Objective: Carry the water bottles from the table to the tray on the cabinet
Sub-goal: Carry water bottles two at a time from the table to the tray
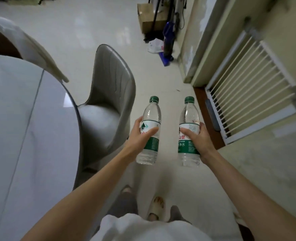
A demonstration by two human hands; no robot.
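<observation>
White cloth of the person's top (143,228) fills the bottom edge of the view, and below it a foot in a pale slipper (156,208) stands on the light tiled floor (95,26). Both bare forearms reach forward from there. The left hand (140,136) is wrapped around the label of one clear water bottle with a green cap (150,131), thumb across the front and fingers behind it, so the grip is closed on the bottle. The right hand (197,140) grips a second water bottle of the same kind (189,133) in the same way, thumb laid over the white and green label. Both bottles are held upright in the air over the floor, side by side and apart from each other, caps away from the camera. At the left lies the round white table (27,127), with a grey upholstered chair (109,101) tucked against its right edge, just beside the left hand. At the right, a white barred gate (251,87) stands against the wall. Farther off, a cardboard box (149,18) and a blue upright vacuum cleaner (168,40) stand on the floor.
</observation>
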